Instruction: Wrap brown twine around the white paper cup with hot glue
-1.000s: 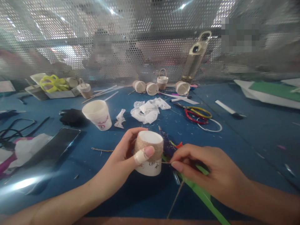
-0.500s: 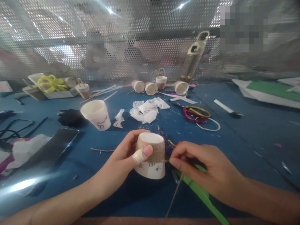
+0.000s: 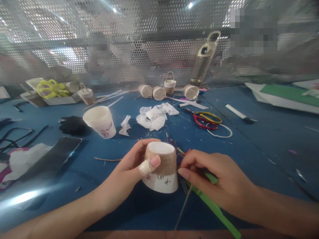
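My left hand [image 3: 136,166] is closed around a white paper cup [image 3: 161,184], held bottom-up, with brown twine [image 3: 166,161] wound round its upper half. A bandage-like wrap covers the left thumb, which presses on the windings. At the cup's right side, my right hand [image 3: 211,174] pinches the twine between thumb and forefinger. A loose length of twine [image 3: 183,205] hangs below that hand toward the table's front edge. Behind the cup and right fingers lies a dark blue glue gun [image 3: 173,142], partly hidden. A bright green strip [image 3: 214,207] lies beneath the right hand.
Stacked paper cups [image 3: 101,122] stand left, near a phone [image 3: 57,154]. White lace [image 3: 158,116] lies mid-table; scissors [image 3: 205,120] and a marker [image 3: 239,113] lie to the right. Several small twine-wrapped baskets [image 3: 170,86] and a bottle [image 3: 204,59] line the mesh partition.
The cup has tipped and turned slightly in my left hand. My right hand has shifted a little left, still pinching the twine. The whole view has moved slightly.
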{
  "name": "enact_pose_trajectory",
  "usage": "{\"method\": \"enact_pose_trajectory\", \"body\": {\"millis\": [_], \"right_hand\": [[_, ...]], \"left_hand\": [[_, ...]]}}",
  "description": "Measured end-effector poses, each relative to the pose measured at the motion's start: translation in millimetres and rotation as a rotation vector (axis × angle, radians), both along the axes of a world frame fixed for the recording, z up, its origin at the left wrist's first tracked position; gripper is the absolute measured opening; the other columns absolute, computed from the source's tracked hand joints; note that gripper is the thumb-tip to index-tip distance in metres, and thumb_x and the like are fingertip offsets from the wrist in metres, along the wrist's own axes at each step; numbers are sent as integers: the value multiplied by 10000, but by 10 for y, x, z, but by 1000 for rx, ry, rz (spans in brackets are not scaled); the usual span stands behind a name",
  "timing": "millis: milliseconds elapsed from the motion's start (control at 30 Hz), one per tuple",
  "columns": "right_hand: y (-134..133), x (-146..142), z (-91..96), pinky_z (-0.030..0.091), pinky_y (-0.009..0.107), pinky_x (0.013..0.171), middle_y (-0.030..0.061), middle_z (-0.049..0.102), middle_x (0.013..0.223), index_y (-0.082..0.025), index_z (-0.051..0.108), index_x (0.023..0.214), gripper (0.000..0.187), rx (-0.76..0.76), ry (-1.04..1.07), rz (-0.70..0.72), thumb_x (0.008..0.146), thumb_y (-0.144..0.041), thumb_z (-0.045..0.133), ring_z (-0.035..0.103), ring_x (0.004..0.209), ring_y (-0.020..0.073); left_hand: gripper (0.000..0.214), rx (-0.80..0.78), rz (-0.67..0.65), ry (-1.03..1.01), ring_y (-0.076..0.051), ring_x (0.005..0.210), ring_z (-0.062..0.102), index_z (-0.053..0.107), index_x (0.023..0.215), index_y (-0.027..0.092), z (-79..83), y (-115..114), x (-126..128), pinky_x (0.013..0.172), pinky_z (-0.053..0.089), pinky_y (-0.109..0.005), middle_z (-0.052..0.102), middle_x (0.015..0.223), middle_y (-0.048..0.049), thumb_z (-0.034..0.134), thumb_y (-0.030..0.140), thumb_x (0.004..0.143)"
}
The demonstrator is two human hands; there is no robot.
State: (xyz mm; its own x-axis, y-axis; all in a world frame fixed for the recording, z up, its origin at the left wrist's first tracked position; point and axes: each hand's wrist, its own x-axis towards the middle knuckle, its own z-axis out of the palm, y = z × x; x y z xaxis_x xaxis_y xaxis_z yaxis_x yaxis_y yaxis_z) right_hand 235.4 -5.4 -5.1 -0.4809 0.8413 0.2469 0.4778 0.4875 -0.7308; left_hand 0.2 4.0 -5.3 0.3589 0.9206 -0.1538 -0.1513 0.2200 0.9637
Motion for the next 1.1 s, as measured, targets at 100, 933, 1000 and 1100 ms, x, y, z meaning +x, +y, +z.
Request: {"method": "enact_pose_trajectory", "body": {"millis": [100,933,1000,1100], "right_hand": [[-1,1,10,359,195,444,-83,553,569,-234,580,847,180,44,-19,9,1018,-280,546,463,455,82],[-2,-19,-10,353,214,496,-90,628,587,-230,555,830,188,337,-88,29,1010,-247,607,531,478,74],[10,-14,-13,359,218,507,-81,658,612,-224,579,845,170,341,-89,41,1009,-246,618,550,497,76],[36,-2,-32,370,208,505,-76,659,609,-220,606,872,152,277,-70,58,1017,-266,618,566,498,74]], "left_hand": [[349,-1,-17,-15,-192,1057,602,721,1159,312,-2,4,4,837,432,-292,741,1132,12,791,503,875],[408,26,-202,-52,-250,1290,576,655,1334,430,-81,-27,-55,1022,421,-337,715,1320,34,707,516,939],[431,26,-204,-62,-230,1217,613,660,1320,422,-71,-30,-44,1002,444,-324,734,1258,36,768,465,905],[371,2,-94,-51,-205,1172,621,699,1261,401,-36,-24,-28,956,462,-287,746,1229,44,781,430,900]]}}
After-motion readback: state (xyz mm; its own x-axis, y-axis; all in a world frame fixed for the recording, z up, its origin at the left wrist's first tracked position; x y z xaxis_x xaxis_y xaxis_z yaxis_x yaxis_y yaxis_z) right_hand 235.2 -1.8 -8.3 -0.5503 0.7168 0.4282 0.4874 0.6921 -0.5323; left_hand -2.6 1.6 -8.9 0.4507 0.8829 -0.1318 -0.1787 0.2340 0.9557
